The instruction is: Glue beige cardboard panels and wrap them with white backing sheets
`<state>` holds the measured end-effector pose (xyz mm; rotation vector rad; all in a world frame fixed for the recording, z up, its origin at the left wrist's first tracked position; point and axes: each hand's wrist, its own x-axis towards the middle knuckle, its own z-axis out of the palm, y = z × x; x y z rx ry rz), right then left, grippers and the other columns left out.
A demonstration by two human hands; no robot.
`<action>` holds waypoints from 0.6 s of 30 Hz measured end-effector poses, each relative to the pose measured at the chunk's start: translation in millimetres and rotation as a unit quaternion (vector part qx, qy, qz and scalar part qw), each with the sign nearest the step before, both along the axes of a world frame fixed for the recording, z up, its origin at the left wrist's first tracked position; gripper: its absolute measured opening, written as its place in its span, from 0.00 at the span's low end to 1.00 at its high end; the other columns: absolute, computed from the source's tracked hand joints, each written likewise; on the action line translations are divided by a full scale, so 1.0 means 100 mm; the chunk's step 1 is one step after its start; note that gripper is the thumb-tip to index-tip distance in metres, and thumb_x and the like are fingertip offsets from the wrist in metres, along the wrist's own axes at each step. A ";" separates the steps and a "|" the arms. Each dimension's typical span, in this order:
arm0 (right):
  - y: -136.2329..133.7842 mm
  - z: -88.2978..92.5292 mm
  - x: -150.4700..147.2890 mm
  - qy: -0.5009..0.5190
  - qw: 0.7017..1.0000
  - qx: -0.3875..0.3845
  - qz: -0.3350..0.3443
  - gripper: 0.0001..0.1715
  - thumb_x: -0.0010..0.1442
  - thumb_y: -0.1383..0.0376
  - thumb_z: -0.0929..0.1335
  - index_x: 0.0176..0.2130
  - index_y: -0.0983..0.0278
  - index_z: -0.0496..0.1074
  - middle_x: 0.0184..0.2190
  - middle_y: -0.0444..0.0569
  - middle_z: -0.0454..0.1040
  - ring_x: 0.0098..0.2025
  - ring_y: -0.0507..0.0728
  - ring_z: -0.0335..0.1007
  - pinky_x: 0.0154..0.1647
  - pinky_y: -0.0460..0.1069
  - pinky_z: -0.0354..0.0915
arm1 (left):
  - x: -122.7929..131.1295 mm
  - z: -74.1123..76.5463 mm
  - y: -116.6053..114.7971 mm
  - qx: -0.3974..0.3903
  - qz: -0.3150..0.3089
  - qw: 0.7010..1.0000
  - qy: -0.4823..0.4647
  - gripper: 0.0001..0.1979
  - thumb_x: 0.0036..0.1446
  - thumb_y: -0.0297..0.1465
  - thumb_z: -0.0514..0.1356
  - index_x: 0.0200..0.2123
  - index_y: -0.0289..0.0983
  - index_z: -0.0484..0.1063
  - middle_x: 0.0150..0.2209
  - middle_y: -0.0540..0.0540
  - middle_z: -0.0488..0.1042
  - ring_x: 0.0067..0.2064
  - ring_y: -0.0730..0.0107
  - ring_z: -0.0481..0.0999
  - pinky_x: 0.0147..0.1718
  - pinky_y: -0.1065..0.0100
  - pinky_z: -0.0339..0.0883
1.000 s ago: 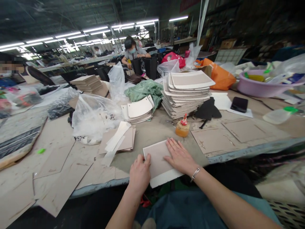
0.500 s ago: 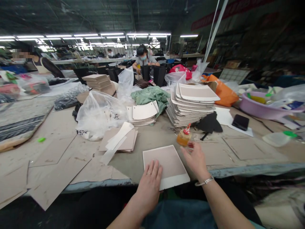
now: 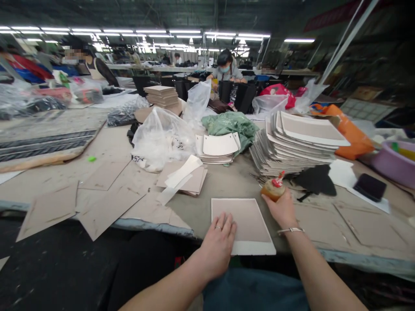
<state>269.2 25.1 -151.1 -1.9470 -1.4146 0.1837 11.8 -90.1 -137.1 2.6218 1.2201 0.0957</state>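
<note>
A rectangular board panel (image 3: 246, 218) with a grey-beige face and white border lies at the table's near edge. My left hand (image 3: 218, 244) rests flat on its lower left part, fingers spread, a ring on one finger. My right hand (image 3: 281, 209), with a bracelet at the wrist, is closed round a small orange glue bottle with a red cap (image 3: 273, 188) that stands just right of the panel's far corner.
A tall stack of like panels (image 3: 292, 144) stands behind the bottle, a smaller stack (image 3: 218, 149) further left. Plastic bags (image 3: 162, 136), green cloth (image 3: 228, 124), cardboard sheets (image 3: 106, 203), a black phone (image 3: 369, 186) and a purple basin (image 3: 394, 164) crowd the table. Other people work at far tables.
My right hand left the panel, moved right and forward, and took hold of the glue bottle. My left hand slid onto the panel's lower left. The view turned left.
</note>
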 end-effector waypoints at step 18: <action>-0.82 0.36 -0.33 -0.068 0.943 0.078 0.316 0.20 0.56 0.61 0.66 0.49 0.61 0.62 0.44 0.53 0.64 0.47 0.60 0.63 0.48 0.56 0.63 | 0.02 0.21 -0.08 0.011 0.046 0.998 -0.046 0.38 0.47 0.38 0.62 0.59 0.30 0.54 0.56 0.35 0.58 0.61 0.49 0.51 0.61 0.55 0.44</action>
